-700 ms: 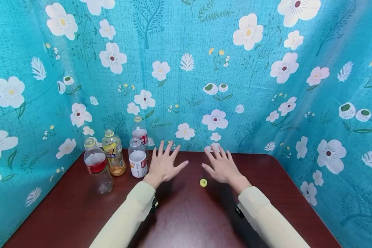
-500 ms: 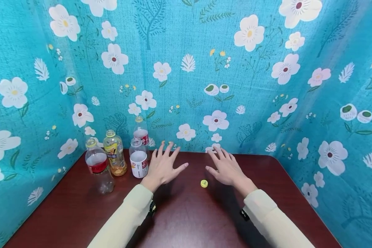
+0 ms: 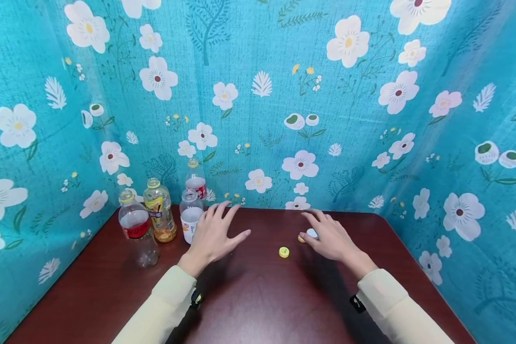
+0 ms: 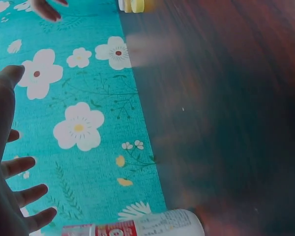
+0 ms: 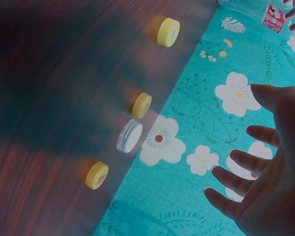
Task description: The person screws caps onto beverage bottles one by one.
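My left hand (image 3: 210,241) hovers over the table with fingers spread and relaxed, holding nothing. In the head view it overlaps the white-labelled bottle (image 3: 189,224). My right hand (image 3: 333,239) is likewise raised and loose, close to the bottle caps. A yellow cap (image 3: 284,252) lies left of it, while a white cap (image 3: 312,233) and an orange-yellow cap (image 3: 301,237) show partly behind its thumb. From the right wrist, another yellow cap (image 5: 97,175) appears beside the white one; my right hand hides it in the head view.
On the left stand uncapped-looking clear bottles: a red-labelled one (image 3: 137,231), a yellow-labelled one (image 3: 160,212) with some amber liquid, and another red-labelled one (image 3: 196,184) at the back. A blue flowered curtain (image 3: 258,119) encloses the dark red table (image 3: 258,296) at back and sides.
My hands have moved apart, the left one leftward across the white-labelled bottle, the right one rightward. The white cap and an orange-yellow cap have come into sight by the right thumb.
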Demonstrator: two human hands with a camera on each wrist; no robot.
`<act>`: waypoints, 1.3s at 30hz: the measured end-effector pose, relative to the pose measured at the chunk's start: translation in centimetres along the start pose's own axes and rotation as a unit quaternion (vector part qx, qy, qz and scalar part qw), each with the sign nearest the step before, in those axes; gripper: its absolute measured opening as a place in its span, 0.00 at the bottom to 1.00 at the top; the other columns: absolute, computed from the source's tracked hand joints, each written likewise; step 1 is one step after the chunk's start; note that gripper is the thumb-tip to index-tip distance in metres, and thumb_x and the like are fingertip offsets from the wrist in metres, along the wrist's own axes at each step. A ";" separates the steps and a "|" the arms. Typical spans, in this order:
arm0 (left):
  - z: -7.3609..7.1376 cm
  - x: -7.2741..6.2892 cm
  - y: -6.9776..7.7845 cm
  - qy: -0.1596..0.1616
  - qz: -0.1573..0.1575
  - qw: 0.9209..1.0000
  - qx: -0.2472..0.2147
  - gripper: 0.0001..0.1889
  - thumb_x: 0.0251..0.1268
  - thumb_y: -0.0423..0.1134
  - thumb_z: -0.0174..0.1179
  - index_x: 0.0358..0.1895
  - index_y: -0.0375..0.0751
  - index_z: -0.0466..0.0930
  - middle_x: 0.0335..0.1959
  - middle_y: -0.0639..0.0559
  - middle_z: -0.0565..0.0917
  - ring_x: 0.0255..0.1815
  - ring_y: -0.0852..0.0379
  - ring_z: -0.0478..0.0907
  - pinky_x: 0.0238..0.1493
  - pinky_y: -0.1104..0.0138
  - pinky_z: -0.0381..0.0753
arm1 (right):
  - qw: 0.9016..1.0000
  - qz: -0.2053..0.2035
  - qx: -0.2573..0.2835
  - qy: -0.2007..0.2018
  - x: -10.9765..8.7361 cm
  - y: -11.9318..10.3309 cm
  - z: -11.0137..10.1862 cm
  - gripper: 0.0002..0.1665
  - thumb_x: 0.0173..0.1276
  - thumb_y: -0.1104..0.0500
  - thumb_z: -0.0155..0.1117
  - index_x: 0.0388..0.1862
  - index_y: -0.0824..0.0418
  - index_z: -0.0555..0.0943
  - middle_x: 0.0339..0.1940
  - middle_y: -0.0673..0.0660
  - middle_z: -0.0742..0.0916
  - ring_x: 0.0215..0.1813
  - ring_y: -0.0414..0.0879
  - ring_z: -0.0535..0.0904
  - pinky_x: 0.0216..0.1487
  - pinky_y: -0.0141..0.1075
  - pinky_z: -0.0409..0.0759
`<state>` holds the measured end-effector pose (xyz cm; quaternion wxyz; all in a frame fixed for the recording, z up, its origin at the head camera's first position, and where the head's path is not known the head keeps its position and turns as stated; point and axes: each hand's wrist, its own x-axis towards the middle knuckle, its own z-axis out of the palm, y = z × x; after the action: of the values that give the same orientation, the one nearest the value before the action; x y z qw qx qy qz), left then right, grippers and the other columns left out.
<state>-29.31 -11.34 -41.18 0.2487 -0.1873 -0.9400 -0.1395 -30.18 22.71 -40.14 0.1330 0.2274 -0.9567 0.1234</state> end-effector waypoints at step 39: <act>-0.6 -1.1 -5.7 0.181 -0.226 0.946 -0.146 0.61 0.51 0.58 0.78 0.81 0.39 0.48 0.73 0.35 0.60 0.75 0.38 0.58 0.74 0.42 0.63 | 0.985 0.047 0.013 -0.164 2.8 6.3 4.6 0.38 0.69 0.55 0.72 0.75 0.59 0.70 0.69 0.64 0.72 0.64 0.59 0.74 0.62 0.59 0.78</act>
<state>-30.56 -16.95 -42.18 0.3469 0.0241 -0.8658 -0.3597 -36.45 25.71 -44.71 -0.0349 0.2010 -0.9736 0.1026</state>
